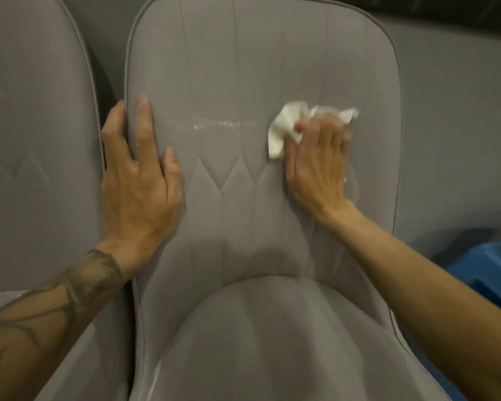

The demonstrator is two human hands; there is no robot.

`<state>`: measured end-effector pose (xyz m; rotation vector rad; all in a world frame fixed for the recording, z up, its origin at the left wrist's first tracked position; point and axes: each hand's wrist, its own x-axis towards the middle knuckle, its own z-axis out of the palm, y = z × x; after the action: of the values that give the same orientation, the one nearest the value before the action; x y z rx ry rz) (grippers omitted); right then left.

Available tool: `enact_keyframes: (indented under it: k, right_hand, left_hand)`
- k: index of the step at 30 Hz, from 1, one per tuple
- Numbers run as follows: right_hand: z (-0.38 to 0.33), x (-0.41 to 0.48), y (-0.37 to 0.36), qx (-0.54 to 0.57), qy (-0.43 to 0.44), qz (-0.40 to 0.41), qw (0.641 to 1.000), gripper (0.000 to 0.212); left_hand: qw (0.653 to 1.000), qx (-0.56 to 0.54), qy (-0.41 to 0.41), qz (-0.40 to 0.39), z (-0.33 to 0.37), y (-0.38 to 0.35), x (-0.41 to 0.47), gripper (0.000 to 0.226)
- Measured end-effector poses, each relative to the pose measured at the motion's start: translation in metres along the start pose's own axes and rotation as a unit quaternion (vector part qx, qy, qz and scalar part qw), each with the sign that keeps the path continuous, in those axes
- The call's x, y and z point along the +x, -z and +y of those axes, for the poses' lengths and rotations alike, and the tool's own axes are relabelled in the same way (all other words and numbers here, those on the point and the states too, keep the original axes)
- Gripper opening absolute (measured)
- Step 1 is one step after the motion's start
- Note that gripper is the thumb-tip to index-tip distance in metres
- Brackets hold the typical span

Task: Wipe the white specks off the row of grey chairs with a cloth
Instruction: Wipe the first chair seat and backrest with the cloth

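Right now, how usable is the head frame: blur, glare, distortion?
Head view: motion blur smears the right hand and cloth; the left hand is sharper; a pale streak glints on the chair back; dim overall, dark top right; wide-angle bows the chair's edges.

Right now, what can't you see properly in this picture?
Head view:
Backrest of the middle chair under the right hand and cloth: they hide any specks.
Outer fingers of the left hand: behind the chair's edge.
The neighbouring chair: cut off by the left edge.
The blue thing, far right: blurred, cut off.

Crumpled white cloth [284, 127] pressed on grey chair [243, 68] backrest, white specks [211, 124] beside
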<state>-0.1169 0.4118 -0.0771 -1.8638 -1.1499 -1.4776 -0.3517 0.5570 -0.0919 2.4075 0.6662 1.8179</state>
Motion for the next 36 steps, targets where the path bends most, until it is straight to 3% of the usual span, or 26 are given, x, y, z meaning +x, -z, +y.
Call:
enact_keyframes:
  k: [2,4,8,10,12,16,18,22,24,28,30,34,36]
  right_hand:
    - [-0.002,0.018,-0.003,0.005,-0.070,0.049,0.996,0.020]
    - [-0.010,-0.021,-0.006,0.018,-0.049,0.025,0.998,0.024]
    - [-0.017,-0.146,0.008,0.043,0.168,-0.145,0.974,0.026]
    - [-0.009,-0.148,0.009,0.032,0.241,-0.159,0.957,0.031]
    - [-0.003,-0.112,0.001,0.042,0.211,-0.115,0.970,0.027]
    - [-0.005,-0.060,-0.008,0.039,0.027,-0.018,0.999,0.023]
    - [-0.010,-0.094,-0.007,0.055,0.064,-0.047,0.995,0.026]
    - [-0.006,-0.158,0.005,0.027,0.304,-0.162,0.939,0.024]
    - [-0.006,-0.143,0.000,0.041,0.286,-0.148,0.946,0.020]
    - [-0.014,-0.113,-0.011,0.043,0.076,-0.042,0.995,0.021]
    - [-0.025,-0.135,-0.011,0.062,0.099,-0.066,0.991,0.023]
    - [-0.023,-0.134,-0.001,0.047,0.260,-0.131,0.956,0.023]
    - [-0.018,-0.092,0.001,0.045,0.225,-0.098,0.968,0.025]
  left_hand:
    - [1.000,-0.002,-0.004,0.001,0.001,-0.001,-0.001,0.064]
    - [1.000,-0.004,-0.007,-0.001,0.001,0.000,-0.001,0.064]
    - [1.000,0.000,0.002,-0.001,0.003,0.002,0.000,0.063]
    - [1.000,-0.001,0.001,0.003,0.004,0.002,0.000,0.063]
    - [1.000,-0.004,-0.006,0.003,0.003,0.001,0.000,0.063]
    - [1.000,0.001,0.003,0.004,0.001,0.000,0.000,0.063]
    - [1.000,0.002,0.004,0.003,0.003,0.001,-0.001,0.063]
    - [1.000,0.004,0.003,0.004,0.005,0.002,0.000,0.063]
    - [1.000,0.004,0.000,0.008,0.005,0.002,0.000,0.063]
    - [1.000,0.006,-0.006,0.012,0.003,0.000,0.000,0.062]
    - [1.000,0.005,-0.007,0.013,0.002,0.000,0.000,0.062]
    - [1.000,-0.003,-0.003,0.011,0.001,0.000,0.001,0.064]
    - [1.000,-0.006,-0.004,0.008,0.001,0.000,0.001,0.064]
